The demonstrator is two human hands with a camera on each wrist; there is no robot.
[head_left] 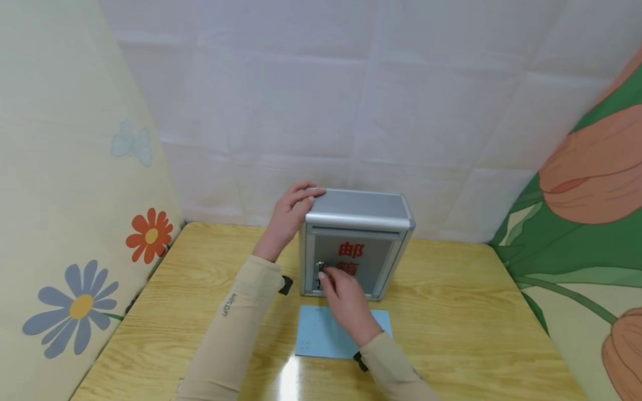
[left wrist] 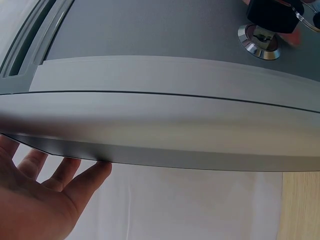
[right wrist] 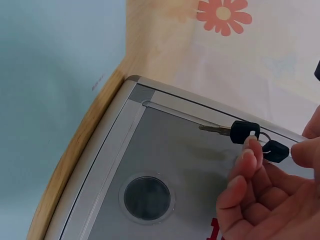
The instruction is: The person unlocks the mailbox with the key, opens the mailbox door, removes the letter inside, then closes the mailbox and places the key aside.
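Observation:
A grey metal mailbox [head_left: 358,206] with red characters on its front stands upright on the table. My left hand [head_left: 292,210] rests on its top left corner; in the left wrist view the fingers are extended against the box's edge. At the front panel, my right hand [head_left: 348,301] pinches the black head of a key [right wrist: 276,151]. That key sits in the round silver lock [left wrist: 257,45], seen in the left wrist view. A second black-headed key [right wrist: 242,132] hangs from the same ring, its blade loose.
A light blue sheet [head_left: 321,334] lies flat on the wooden table [head_left: 451,334] before the box, partly under my right arm. A slot [head_left: 351,231] runs across the upper front. White cloth [head_left: 376,111] hangs behind; flower-patterned panels [head_left: 65,195] flank both sides.

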